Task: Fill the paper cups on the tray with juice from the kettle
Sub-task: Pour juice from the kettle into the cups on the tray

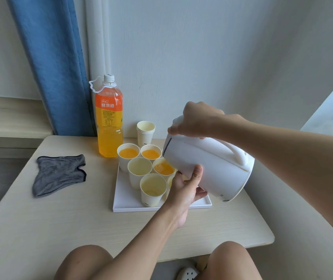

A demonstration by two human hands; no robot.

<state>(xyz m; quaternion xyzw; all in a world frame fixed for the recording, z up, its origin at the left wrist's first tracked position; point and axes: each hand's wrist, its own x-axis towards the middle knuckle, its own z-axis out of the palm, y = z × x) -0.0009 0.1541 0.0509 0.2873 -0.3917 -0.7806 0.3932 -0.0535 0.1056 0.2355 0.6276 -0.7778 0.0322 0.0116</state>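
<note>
Right grip [197,121] clasps handle of tilted white kettle [212,164]; left grip [183,188] props its underside, fingers relaxed. Spout over 1 part-filled paper cup [162,167] on tray [125,201], table [60,215].

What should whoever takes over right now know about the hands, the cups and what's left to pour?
Right hand grips the top of the white plastic kettle, tilted over the white rectangular tray; left hand supports its underside.
Done: back left paper cup and back right cup hold orange juice.
Middle right cup sits under the spout, partly filled.
Left: middle left cup and front left cup look empty; front right cup is mostly hidden behind the left hand.
</note>
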